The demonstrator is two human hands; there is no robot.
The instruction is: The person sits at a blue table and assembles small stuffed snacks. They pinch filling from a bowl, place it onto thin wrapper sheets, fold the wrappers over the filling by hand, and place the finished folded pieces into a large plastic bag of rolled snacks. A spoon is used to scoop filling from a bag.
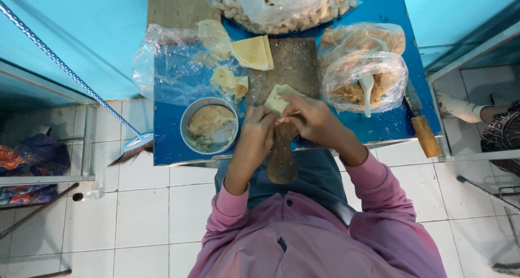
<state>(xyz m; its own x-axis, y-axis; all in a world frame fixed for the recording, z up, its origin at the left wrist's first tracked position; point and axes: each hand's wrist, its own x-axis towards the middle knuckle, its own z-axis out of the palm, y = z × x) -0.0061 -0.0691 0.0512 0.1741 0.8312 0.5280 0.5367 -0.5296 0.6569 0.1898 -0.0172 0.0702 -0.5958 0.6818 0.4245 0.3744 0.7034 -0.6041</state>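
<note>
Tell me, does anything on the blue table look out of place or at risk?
Yes: the wooden-handled knife lies at the blue table's right front corner, handle past the edge. The brown wooden cutting board's handle also overhangs.

Both forearms reach forward and angle inward. The left hand (255,127) and right hand (313,119) meet in the middle, fingers curled, fingertips pinched close together, knuckles up.

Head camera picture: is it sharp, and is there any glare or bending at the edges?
Head view: evenly lit, soft shadows; glare on the plastic bags; both hands, left hand and right hand, and the pale wrapper look reasonably sharp; floor tile lines bow slightly toward the edges.
</note>
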